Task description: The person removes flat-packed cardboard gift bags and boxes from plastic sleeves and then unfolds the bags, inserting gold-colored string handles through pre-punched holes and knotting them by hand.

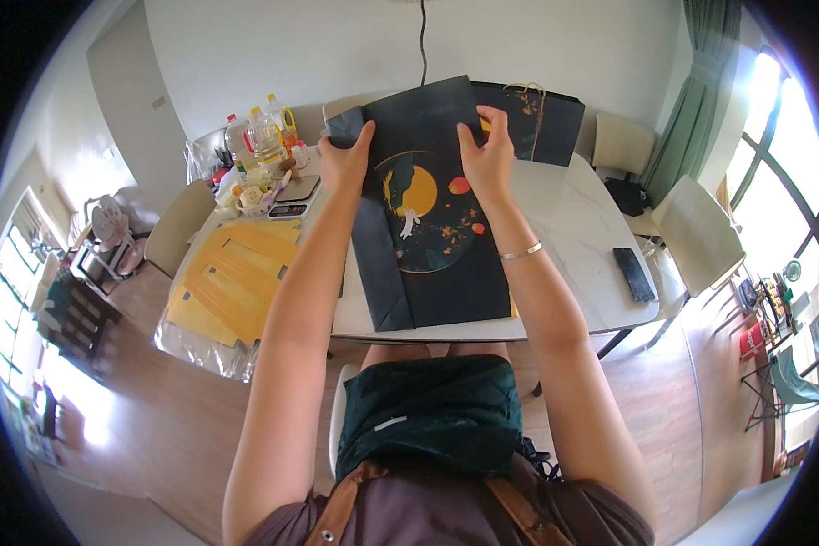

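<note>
A dark paper gift bag, printed with a golden moon, a white rabbit and orange flowers, is held up in front of me over the table. It looks flat, with a creased side panel along its left. My left hand grips its upper left part, thumb on the front and fingers mostly hidden behind. On the upper right edge, my right hand holds the bag between thumb and fingers. Behind it stand dark gift bags with yellow cord handles.
Yellow-orange flat paper pieces lie in clear plastic at the table's left. Bottles, a bowl and small items crowd the far left. A black phone rests near the right edge of the white table. Chairs surround it.
</note>
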Demonstrator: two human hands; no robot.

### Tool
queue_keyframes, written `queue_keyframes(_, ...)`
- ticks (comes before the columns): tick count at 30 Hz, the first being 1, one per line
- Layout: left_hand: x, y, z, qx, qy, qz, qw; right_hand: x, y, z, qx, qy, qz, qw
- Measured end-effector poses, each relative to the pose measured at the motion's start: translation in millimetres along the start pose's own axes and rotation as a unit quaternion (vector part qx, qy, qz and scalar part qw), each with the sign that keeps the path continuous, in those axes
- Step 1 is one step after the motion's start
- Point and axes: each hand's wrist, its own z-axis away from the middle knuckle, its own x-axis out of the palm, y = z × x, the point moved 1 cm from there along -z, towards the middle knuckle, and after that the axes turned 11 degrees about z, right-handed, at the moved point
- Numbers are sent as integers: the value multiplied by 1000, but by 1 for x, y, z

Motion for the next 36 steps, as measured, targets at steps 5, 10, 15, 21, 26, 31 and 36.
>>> queue_keyframes(5, -8, -15, -10, 9, -42, -10, 999, 14, 26, 7, 192, -166, -111, 961)
queue_keyframes(10, -17, -69, -54, 59, -144, -40, 987, 29, 49, 26, 346, -264, -314, 844)
queue_keyframes(15, -30, -90, -42, -92, -269, 112, 952, 16, 61, 31, 456, -284, -312, 783)
queue_keyframes(21, -42, -101, -38, -172, -355, 160, 905, 23, 76, 39, 501, -328, -294, 745)
queue_keyframes(26, -14, -115, -1, -59, -264, 11, 963, 38, 77, 39, 478, -334, -303, 754)
queue_keyframes(31, -42, -88, 25, -258, -400, 58, 878, 30, 89, 31, 471, -260, -218, 814)
queue_keyframes(36, -49, -98, 16, -318, -464, 143, 815, 23, 100, 27, 468, -346, -296, 757)
